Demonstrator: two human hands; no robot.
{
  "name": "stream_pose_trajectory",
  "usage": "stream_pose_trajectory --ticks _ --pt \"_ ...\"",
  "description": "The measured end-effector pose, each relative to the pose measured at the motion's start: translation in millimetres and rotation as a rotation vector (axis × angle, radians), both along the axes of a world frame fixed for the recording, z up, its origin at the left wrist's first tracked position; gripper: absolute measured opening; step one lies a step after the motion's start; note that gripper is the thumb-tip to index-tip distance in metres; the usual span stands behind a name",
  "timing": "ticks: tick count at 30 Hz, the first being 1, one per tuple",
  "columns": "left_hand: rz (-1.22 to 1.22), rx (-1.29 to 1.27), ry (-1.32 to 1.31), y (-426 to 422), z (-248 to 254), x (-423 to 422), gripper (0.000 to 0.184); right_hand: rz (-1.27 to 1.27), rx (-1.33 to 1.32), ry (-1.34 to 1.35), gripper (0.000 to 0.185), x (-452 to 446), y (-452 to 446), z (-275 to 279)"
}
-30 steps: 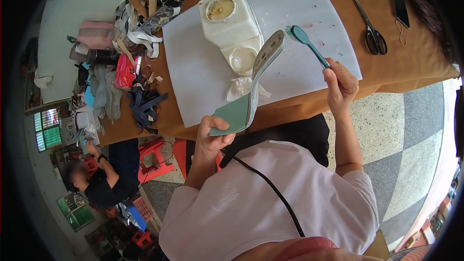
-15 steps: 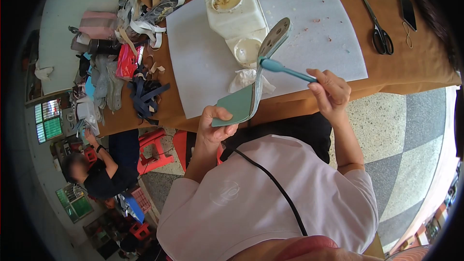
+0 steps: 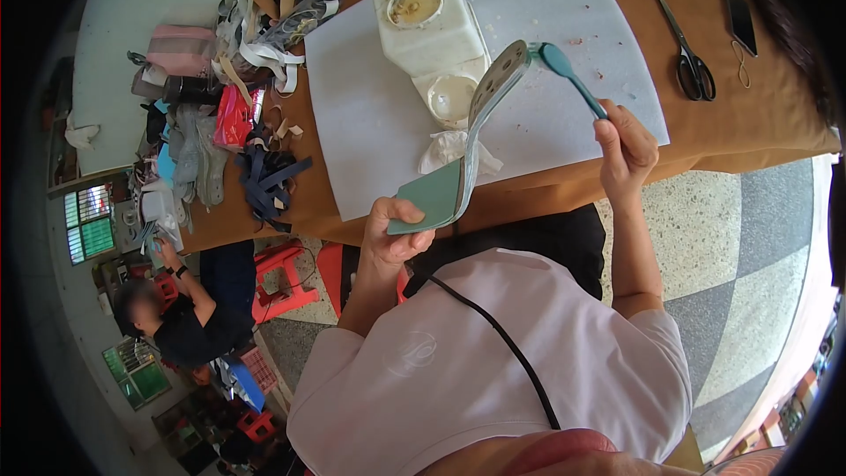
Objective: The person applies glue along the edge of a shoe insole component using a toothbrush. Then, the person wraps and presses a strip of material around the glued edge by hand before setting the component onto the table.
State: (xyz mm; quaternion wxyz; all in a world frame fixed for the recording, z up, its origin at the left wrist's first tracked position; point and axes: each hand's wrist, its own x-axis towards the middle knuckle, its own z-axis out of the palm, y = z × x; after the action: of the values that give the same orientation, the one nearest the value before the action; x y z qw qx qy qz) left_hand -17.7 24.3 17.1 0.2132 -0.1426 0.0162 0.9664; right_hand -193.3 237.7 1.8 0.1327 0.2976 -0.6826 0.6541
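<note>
My left hand (image 3: 397, 236) is closed on the wide end of a stack of curved shoe insoles (image 3: 434, 194), with a flat green face showing and the thumb on top. The stack bends upward, and its narrow end carries round marks. In my right hand (image 3: 627, 152) is the handle of a teal brush (image 3: 573, 79). The brush's head touches, or is very close to, the raised tip of the insoles. Behind them, a white plastic container (image 3: 427, 40) has two round openings with dried residue. A crumpled white cloth or tissue (image 3: 441, 152) lies below it.
Under the container lies a white sheet (image 3: 564, 0) on a brown-covered table (image 3: 705, 137). Black-handled scissors (image 3: 692, 70) rest to the right. Strap scraps (image 3: 269, 172) and a red packet (image 3: 233, 116) are piled at left. Another person (image 3: 189, 313) sits beyond, near a red stool (image 3: 286, 278).
My right hand has moved up and to the right, taking the brush from the insoles' middle edge to their raised tip. My left hand and the stack have barely shifted.
</note>
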Motion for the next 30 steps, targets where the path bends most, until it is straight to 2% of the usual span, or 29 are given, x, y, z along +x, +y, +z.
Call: stream_pose_trajectory --ticks 4,10,15,21,30 --pt "0.021 0.015 0.019 0 0 1 0.02 0.024 -0.022 0.006 0.014 0 3 2" --pt "0.01 0.029 0.039 -1 1 -1 0.02 0.314 0.154 0.071 0.021 14 1 3" --pt "0.014 0.015 0.049 0 0 0 0.021 0.233 0.082 0.073 0.018 7 -3 2" --pt "0.002 0.046 0.054 -2 -2 -1 0.021 0.034 -0.027 -0.052 0.014 -8 -5 -1" --pt "0.004 0.033 0.044 -3 -2 -1 0.021 0.115 -0.013 -0.01 0.016 2 -6 3"
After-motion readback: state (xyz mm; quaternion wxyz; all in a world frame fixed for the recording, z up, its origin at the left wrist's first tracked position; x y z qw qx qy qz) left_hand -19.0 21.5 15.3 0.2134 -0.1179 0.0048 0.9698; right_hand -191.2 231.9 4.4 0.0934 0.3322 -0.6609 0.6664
